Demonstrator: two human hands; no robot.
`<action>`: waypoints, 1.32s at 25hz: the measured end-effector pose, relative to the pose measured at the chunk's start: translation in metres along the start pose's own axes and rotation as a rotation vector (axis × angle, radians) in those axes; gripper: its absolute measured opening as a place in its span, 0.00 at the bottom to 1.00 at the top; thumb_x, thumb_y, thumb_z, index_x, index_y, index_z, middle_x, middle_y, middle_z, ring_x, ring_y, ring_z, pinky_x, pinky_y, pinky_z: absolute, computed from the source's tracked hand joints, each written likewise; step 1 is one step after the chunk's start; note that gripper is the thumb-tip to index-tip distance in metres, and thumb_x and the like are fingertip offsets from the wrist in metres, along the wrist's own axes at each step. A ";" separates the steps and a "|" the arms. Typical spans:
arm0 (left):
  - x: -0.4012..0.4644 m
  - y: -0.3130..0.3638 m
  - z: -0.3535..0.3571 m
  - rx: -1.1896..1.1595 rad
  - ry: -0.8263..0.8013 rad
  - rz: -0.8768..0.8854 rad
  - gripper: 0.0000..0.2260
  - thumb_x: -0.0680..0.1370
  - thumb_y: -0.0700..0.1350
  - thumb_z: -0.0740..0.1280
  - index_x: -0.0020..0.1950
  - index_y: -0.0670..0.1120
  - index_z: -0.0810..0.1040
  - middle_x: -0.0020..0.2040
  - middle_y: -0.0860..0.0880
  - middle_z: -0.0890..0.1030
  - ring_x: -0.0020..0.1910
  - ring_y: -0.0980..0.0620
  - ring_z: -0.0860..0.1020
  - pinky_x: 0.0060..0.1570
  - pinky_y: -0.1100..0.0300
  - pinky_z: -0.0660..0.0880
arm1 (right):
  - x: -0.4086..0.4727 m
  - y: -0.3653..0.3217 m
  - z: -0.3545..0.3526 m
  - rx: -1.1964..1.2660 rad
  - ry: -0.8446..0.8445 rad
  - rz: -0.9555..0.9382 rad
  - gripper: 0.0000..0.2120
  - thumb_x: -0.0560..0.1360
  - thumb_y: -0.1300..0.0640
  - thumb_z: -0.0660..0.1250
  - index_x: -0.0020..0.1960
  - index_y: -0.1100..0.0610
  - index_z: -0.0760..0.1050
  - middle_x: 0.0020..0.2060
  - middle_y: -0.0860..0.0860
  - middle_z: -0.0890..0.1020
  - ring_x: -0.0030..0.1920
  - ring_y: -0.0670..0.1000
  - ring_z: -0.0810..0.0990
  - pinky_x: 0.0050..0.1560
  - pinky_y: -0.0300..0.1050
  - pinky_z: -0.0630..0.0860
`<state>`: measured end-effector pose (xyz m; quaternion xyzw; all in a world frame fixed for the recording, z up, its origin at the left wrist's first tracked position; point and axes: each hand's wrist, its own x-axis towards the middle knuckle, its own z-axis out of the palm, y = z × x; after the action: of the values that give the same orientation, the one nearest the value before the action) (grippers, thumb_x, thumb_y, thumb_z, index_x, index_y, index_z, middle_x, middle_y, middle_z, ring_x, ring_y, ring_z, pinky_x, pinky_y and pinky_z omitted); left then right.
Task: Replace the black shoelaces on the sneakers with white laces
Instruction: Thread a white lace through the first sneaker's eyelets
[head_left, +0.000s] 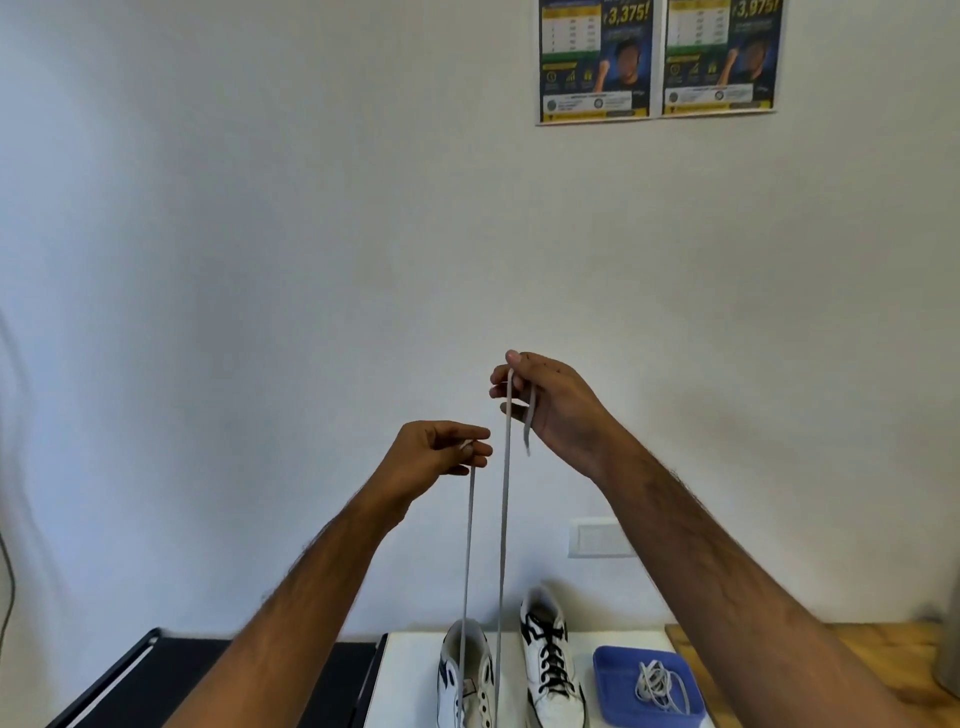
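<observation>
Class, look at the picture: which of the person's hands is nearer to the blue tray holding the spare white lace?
Right. The right hand is raised above and left of the blue tray; the left hand hangs lower but farther left, above the unlaced sneaker.

Both arms raised — left hand (436, 449) lower, right hand (545, 400) higher — fingers (480, 434) pinched.

Flat woven cloth white lace (503, 519), smooth white leather-look sneakers (551, 670), matt blue plastic tray (608, 675), wood-grain surface (883, 649), glossy paper posters (595, 57)
</observation>
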<state>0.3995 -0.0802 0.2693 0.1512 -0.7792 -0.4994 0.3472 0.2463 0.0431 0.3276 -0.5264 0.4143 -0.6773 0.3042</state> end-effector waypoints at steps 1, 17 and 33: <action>0.000 0.001 0.001 0.012 0.032 0.018 0.09 0.82 0.37 0.66 0.59 0.42 0.84 0.49 0.46 0.87 0.50 0.49 0.86 0.53 0.57 0.82 | 0.000 -0.004 0.001 0.105 0.012 0.000 0.16 0.83 0.54 0.64 0.37 0.56 0.74 0.43 0.54 0.82 0.47 0.54 0.82 0.52 0.47 0.77; 0.009 0.014 0.006 0.076 0.201 0.090 0.08 0.82 0.45 0.67 0.54 0.49 0.86 0.44 0.50 0.87 0.44 0.50 0.86 0.47 0.57 0.81 | 0.031 -0.052 0.011 0.200 0.009 -0.058 0.20 0.84 0.47 0.60 0.59 0.60 0.82 0.47 0.52 0.82 0.44 0.48 0.79 0.48 0.43 0.76; -0.015 -0.114 0.009 0.688 -0.207 -0.179 0.09 0.84 0.48 0.63 0.56 0.54 0.83 0.37 0.55 0.80 0.43 0.51 0.80 0.45 0.59 0.73 | -0.014 0.133 -0.041 -0.513 0.061 0.450 0.13 0.81 0.62 0.62 0.53 0.56 0.86 0.40 0.51 0.74 0.29 0.45 0.65 0.27 0.37 0.59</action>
<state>0.3916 -0.1174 0.1602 0.2752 -0.9163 -0.2491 0.1503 0.2067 0.0021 0.1994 -0.4606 0.6858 -0.4824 0.2914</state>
